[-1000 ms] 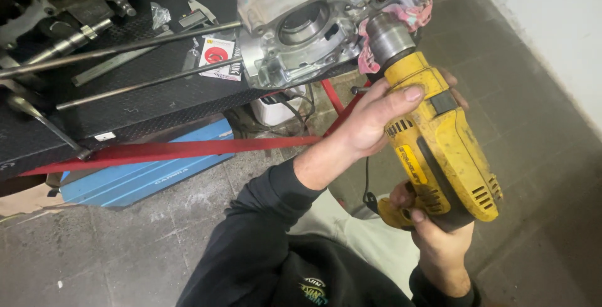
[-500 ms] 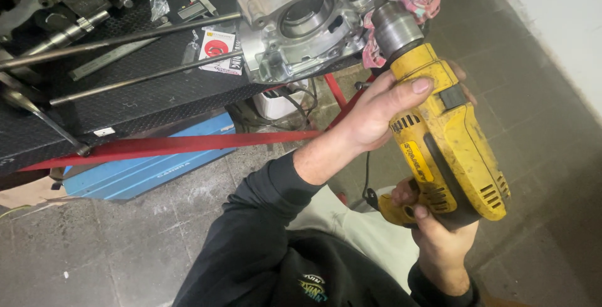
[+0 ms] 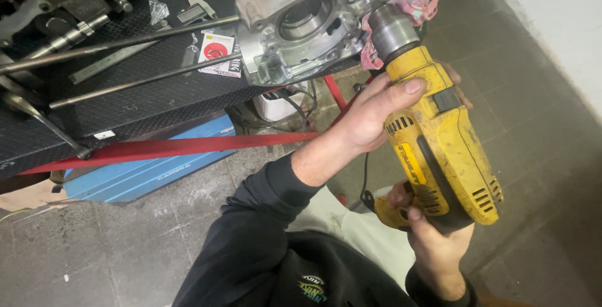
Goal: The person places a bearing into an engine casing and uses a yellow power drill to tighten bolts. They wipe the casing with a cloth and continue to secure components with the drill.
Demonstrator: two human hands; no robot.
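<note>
Since the earlier frame, little displacement is recorded: the yellow drill (image 3: 442,144) is held at nearly the same angle, and the view is shifted slightly so that the engine casing (image 3: 301,21) sits a little higher and further left.

The drill is gripped by 2 hands. The left hand (image 3: 370,119) is wrapped around the forward body just behind the grey chuck (image 3: 392,31), fingers closed over the top and pressed against the housing. The right hand (image 3: 433,244) is closed around the rear grip at the lower end, thumb laid on the yellow shell. Both grips are firm, with no gap seen between palm and tool.

The chuck is pointed up and left and is set against the right edge of the casing, where a pink rag (image 3: 420,9) is bunched around the contact point. Whether a bit is fitted cannot be told; the tip is hidden by the rag.

The casing overhangs the front edge of a black rubber-matted bench (image 3: 125,106). 2 long steel rods (image 3: 119,43) lie across the mat to the left, well apart from the hands. A red bar (image 3: 188,150) runs beneath the bench edge, with a blue case (image 3: 144,175) below it on the concrete floor (image 3: 94,250).

Open room is noted to the right of the drill, up to the pale wall (image 3: 552,18).
</note>
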